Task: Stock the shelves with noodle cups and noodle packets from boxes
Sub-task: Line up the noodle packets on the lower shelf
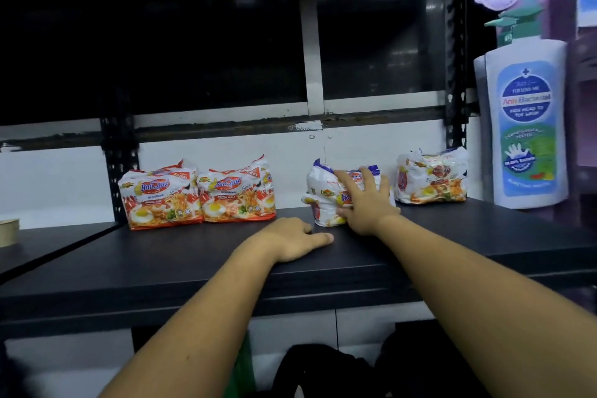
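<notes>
One wide-angle camera, worn on the person's head, looks forward and slightly down onto the dark shelf point(193, 268) from close in front. The shelf board fills the middle of the frame, within arm's reach.

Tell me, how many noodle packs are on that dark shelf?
4. The left orange pack and second orange pack stand side by side; the right hand touches the white-and-blue pack; the far-right pack sits beside the wash bottle. More may hide behind.
</notes>
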Demonstrator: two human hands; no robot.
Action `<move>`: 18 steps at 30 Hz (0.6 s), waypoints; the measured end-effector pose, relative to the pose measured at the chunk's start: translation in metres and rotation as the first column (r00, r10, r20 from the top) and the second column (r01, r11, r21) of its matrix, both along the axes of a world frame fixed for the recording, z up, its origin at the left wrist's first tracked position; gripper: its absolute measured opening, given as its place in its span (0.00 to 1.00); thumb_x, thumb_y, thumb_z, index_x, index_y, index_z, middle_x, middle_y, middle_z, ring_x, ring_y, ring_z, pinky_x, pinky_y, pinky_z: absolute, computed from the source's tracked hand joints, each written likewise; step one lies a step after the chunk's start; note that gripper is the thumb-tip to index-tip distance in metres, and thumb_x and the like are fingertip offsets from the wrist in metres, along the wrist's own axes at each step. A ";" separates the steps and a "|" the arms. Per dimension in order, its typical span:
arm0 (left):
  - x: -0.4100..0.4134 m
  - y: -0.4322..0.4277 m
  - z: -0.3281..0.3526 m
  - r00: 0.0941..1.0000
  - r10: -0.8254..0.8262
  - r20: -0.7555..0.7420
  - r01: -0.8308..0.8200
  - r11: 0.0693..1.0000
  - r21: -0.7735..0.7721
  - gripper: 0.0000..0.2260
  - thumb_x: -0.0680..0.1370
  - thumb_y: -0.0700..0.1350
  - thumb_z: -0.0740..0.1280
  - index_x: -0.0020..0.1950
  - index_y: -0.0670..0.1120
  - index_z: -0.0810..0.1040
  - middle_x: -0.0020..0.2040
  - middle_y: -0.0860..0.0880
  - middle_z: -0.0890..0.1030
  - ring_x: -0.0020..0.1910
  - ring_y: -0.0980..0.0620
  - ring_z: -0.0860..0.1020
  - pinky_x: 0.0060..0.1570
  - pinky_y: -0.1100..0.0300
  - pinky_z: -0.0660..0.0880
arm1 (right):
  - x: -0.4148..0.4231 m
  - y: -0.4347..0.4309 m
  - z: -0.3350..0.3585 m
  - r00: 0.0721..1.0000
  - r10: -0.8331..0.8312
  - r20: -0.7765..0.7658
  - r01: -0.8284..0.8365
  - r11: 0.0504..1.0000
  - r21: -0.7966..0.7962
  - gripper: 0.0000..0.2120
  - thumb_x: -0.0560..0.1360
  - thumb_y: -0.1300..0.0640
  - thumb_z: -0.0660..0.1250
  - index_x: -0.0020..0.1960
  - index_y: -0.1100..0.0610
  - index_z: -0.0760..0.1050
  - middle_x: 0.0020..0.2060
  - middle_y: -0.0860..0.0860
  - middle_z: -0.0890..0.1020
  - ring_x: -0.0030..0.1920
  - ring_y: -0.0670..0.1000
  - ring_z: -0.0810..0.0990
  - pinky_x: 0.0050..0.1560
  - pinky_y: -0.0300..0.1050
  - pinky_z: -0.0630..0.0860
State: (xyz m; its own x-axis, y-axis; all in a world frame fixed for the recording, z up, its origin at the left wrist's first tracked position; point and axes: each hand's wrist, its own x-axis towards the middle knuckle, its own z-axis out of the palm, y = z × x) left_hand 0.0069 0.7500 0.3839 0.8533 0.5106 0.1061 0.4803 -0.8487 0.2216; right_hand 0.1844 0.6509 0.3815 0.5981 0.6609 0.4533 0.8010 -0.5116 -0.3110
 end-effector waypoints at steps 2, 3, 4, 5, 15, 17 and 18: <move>0.001 0.005 -0.001 1.000 -0.003 0.030 0.003 1.000 -0.012 0.29 0.78 0.72 0.59 0.58 0.49 0.83 0.61 0.50 0.81 0.58 0.48 0.78 0.59 0.52 0.75 | 0.022 0.000 0.001 0.999 0.005 0.042 -0.004 0.999 -0.042 0.37 0.81 0.40 0.63 0.77 0.28 0.39 0.82 0.47 0.39 0.80 0.64 0.35 0.74 0.76 0.54; 0.002 0.008 -0.002 0.999 -0.001 0.047 0.002 1.000 -0.022 0.29 0.76 0.73 0.60 0.56 0.50 0.84 0.58 0.51 0.82 0.56 0.50 0.79 0.60 0.52 0.75 | 0.033 -0.001 0.002 0.998 -0.002 0.065 0.007 0.998 -0.066 0.38 0.80 0.39 0.63 0.77 0.28 0.38 0.82 0.49 0.40 0.81 0.65 0.35 0.75 0.75 0.52; 0.003 0.011 -0.003 0.998 -0.004 0.063 0.006 1.000 -0.028 0.29 0.75 0.73 0.61 0.56 0.51 0.84 0.57 0.51 0.82 0.55 0.51 0.79 0.60 0.52 0.76 | 0.043 0.001 0.002 0.996 -0.012 0.084 0.019 0.996 -0.088 0.38 0.80 0.38 0.62 0.77 0.28 0.37 0.82 0.51 0.41 0.81 0.65 0.36 0.76 0.74 0.50; 0.005 0.013 -0.004 0.997 -0.007 0.072 0.009 1.000 -0.030 0.29 0.73 0.74 0.61 0.55 0.52 0.85 0.57 0.52 0.83 0.54 0.52 0.79 0.61 0.51 0.76 | 0.051 0.001 0.003 0.995 -0.015 0.095 0.026 0.994 -0.109 0.39 0.81 0.38 0.62 0.77 0.29 0.36 0.83 0.53 0.41 0.81 0.65 0.36 0.77 0.72 0.47; 0.013 0.025 -0.008 0.992 -0.045 0.115 0.050 0.998 -0.040 0.26 0.74 0.73 0.63 0.51 0.52 0.84 0.49 0.53 0.83 0.50 0.54 0.80 0.58 0.51 0.78 | 0.081 0.009 0.015 0.987 -0.063 0.148 0.106 0.947 -0.303 0.56 0.80 0.60 0.66 0.70 0.28 0.21 0.80 0.51 0.29 0.79 0.70 0.34 0.75 0.75 0.52; 0.013 0.026 -0.008 0.991 -0.050 0.122 0.056 0.998 -0.042 0.26 0.75 0.72 0.63 0.50 0.52 0.84 0.49 0.53 0.83 0.50 0.54 0.80 0.56 0.52 0.78 | 0.081 0.013 0.016 0.980 -0.079 0.181 0.134 0.939 -0.317 0.55 0.80 0.59 0.66 0.70 0.28 0.21 0.80 0.52 0.29 0.79 0.71 0.36 0.75 0.75 0.54; 0.014 0.026 -0.009 0.991 -0.053 0.123 0.059 0.997 -0.042 0.26 0.75 0.72 0.63 0.50 0.51 0.84 0.48 0.52 0.83 0.49 0.54 0.80 0.54 0.53 0.78 | 0.081 0.014 0.017 0.977 -0.084 0.196 0.145 0.935 -0.323 0.54 0.80 0.59 0.66 0.71 0.28 0.22 0.80 0.52 0.30 0.79 0.72 0.37 0.74 0.75 0.57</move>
